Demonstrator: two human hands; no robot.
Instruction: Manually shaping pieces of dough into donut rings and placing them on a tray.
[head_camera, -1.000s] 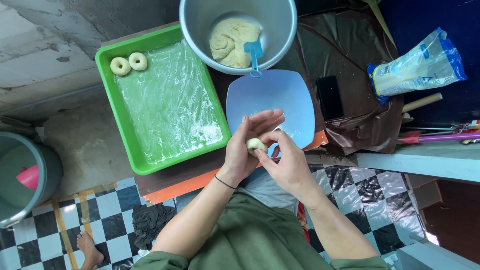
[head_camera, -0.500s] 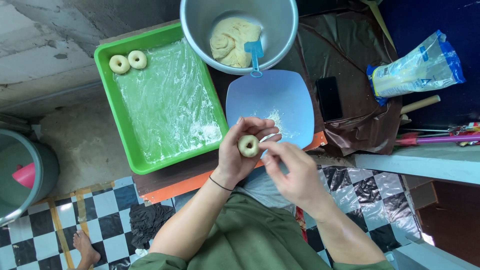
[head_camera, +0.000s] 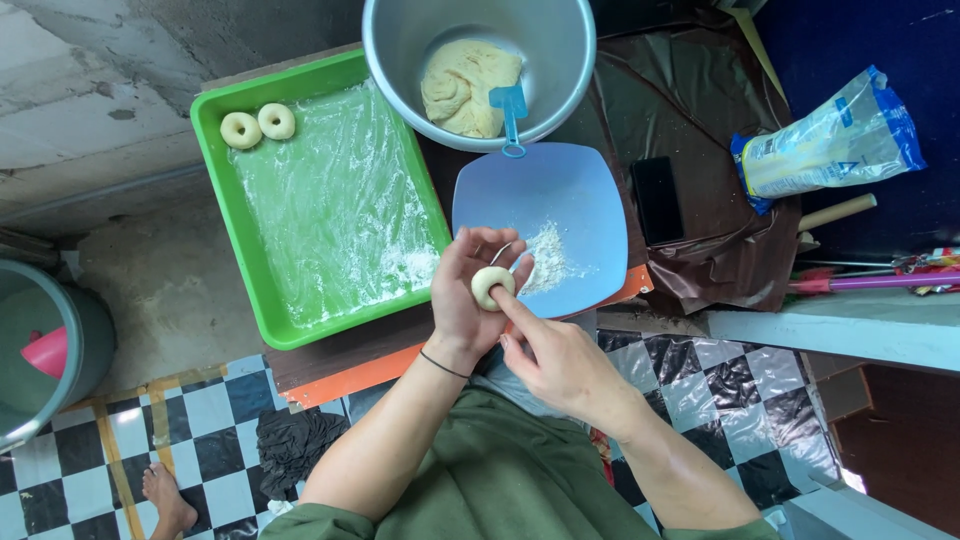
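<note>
In my cupped left hand (head_camera: 468, 295) rests a dough ring (head_camera: 492, 287); my right hand (head_camera: 560, 362) presses one fingertip (head_camera: 503, 300) against it.

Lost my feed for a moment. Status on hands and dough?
Left hand cups a small dough ring. Right hand has its forefinger pushed into the ring's middle. Both above the blue plate; nothing in the way.
</note>
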